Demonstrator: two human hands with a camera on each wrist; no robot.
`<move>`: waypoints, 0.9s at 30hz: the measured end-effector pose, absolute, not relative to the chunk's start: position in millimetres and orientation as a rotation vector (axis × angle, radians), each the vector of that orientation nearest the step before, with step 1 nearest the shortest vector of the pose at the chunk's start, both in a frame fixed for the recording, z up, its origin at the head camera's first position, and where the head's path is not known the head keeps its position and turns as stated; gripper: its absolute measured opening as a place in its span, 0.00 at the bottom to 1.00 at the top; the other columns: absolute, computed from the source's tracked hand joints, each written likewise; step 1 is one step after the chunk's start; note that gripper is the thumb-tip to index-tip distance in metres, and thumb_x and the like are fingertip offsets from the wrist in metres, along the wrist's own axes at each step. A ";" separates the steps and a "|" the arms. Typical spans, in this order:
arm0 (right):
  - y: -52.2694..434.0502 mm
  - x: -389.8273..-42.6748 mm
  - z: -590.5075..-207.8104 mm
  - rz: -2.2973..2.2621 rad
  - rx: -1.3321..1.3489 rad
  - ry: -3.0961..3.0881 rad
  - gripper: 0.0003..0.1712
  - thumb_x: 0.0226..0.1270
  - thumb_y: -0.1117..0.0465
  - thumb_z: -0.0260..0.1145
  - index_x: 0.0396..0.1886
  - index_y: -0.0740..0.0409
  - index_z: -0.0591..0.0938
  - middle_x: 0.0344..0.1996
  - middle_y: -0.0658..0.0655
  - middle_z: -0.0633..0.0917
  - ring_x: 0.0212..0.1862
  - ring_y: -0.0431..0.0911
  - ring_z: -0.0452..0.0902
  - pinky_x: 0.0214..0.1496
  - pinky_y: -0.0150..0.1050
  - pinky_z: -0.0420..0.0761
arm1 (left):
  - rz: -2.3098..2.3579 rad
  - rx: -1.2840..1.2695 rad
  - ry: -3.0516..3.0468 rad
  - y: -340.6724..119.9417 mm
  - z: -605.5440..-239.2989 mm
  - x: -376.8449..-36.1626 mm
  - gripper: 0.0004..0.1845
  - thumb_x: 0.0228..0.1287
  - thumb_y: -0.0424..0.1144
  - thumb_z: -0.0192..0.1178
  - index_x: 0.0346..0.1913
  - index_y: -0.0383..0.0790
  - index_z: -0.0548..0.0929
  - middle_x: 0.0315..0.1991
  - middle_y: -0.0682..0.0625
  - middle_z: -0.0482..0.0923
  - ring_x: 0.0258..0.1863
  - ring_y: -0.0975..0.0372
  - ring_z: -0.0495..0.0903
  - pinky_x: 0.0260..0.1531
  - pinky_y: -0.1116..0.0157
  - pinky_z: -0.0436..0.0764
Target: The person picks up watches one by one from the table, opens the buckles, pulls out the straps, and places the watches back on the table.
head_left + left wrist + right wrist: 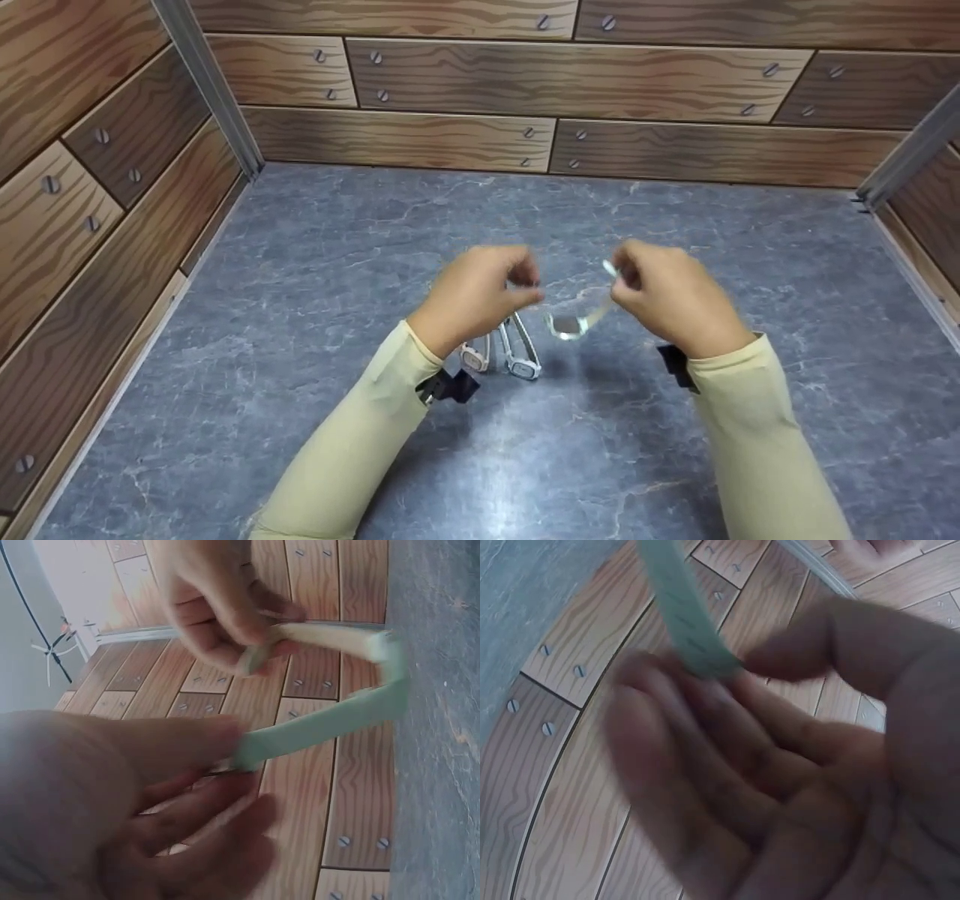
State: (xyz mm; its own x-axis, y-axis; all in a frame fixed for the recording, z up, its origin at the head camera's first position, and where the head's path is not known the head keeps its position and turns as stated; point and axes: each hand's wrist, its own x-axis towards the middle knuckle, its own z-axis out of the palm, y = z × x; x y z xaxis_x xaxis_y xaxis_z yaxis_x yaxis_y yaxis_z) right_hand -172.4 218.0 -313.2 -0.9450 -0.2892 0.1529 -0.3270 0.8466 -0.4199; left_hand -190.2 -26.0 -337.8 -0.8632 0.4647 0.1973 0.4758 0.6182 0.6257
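A pale green wristwatch (568, 326) hangs unbuckled above the table, its dark face turned upward. My right hand (675, 296) pinches one strap end between thumb and fingers; a short tip sticks out past them. In the right wrist view, a holed strap (682, 615) runs up from the fingers of the right hand (757, 780). My left hand (180, 795) pinches the other strap end (300, 731) in the left wrist view. From the head camera, the left hand's (480, 289) contact with the strap is hard to make out.
Two more light-strapped watches, one on the left (474, 357) and one beside it (523, 367), lie on the grey marbled table (375, 217) below my left wrist. Wood-patterned panels (450, 79) wall in the back and both sides.
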 end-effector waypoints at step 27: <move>220.7 -190.4 -337.9 0.530 0.825 -3.257 0.16 0.65 0.67 0.61 0.48 0.58 0.90 0.47 0.60 0.89 0.34 0.46 0.78 0.43 0.50 0.84 | -0.934 -1.323 -3.123 2.9 -376.3 -222.0 0.01 0.70 0.33 0.65 0.38 0.43 0.84 0.36 0.52 0.83 0.36 0.62 0.79 0.42 0.63 0.80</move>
